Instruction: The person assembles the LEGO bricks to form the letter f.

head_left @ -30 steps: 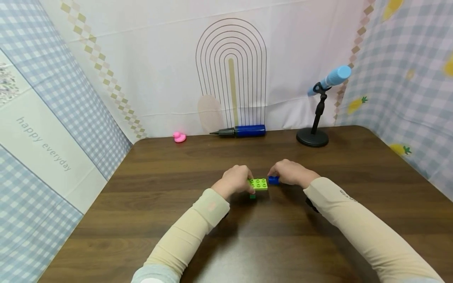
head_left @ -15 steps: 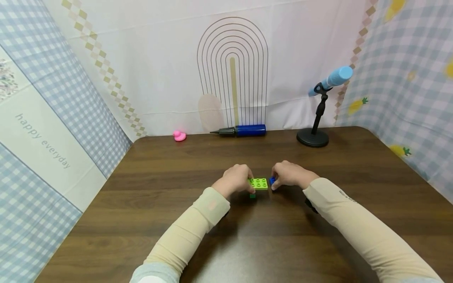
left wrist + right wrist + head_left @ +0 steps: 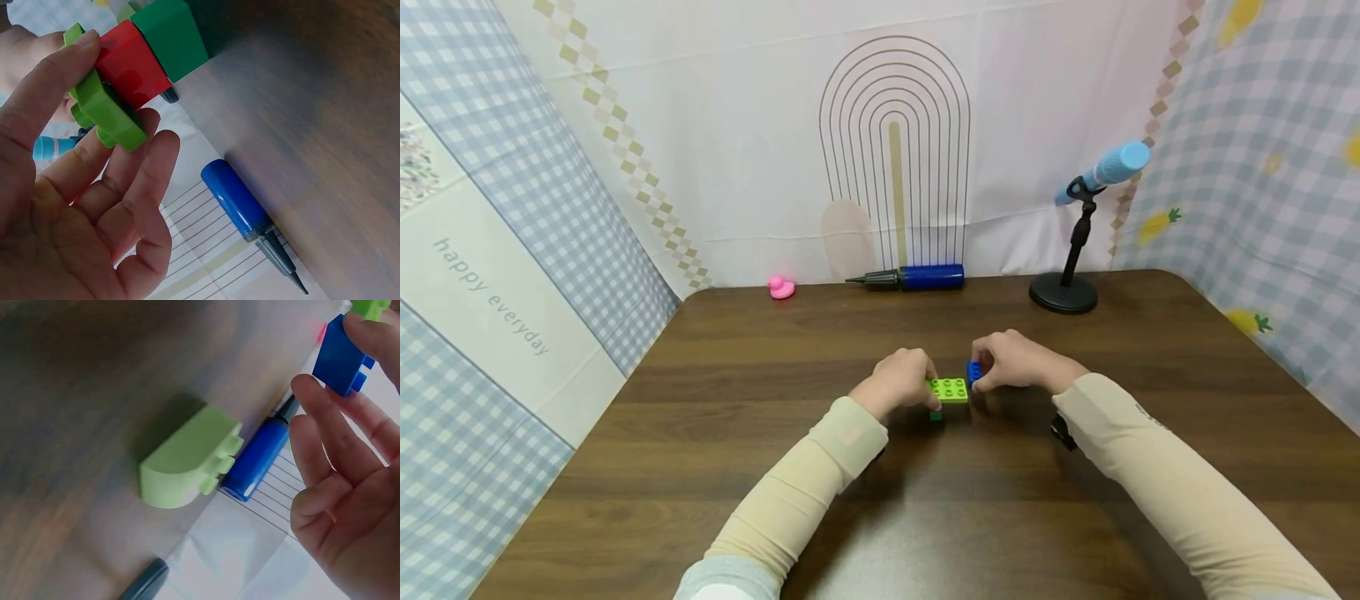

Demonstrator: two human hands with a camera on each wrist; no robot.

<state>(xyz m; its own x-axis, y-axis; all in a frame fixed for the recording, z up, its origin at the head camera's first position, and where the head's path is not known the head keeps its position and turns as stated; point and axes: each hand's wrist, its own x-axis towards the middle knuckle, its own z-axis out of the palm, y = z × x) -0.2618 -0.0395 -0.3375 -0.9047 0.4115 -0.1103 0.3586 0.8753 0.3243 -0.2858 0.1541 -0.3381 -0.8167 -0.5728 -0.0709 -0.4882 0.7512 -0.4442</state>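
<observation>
My left hand (image 3: pixel 901 379) pinches a lime-green toy building brick (image 3: pixel 111 112) between thumb and fingers, its studs pointing up in the head view. Under it a red brick (image 3: pixel 134 65) and a dark green brick (image 3: pixel 172 39) are stacked down to the table. Just right of this stack, my right hand (image 3: pixel 1013 360) pinches a blue brick (image 3: pixel 340 357) by its ends with thumb and fingertips. The blue brick is close beside the lime-green one. A pale green brick with a rounded end (image 3: pixel 187 459) stands on the table below the right hand, hidden in the head view.
Along the back of the wooden table (image 3: pixel 760 483) lie a pink toy duck (image 3: pixel 781 287) and a blue hand pump (image 3: pixel 931 277). A light-blue microphone (image 3: pixel 1116 164) on a black stand (image 3: pixel 1063 292) stands at the back right. Printed cloth hangs behind and at both sides.
The right hand has turned the blue brick from lying crosswise to pointing away, and shifted it slightly back toward the lime-green brick's right end. The left hand stays put with its stack.
</observation>
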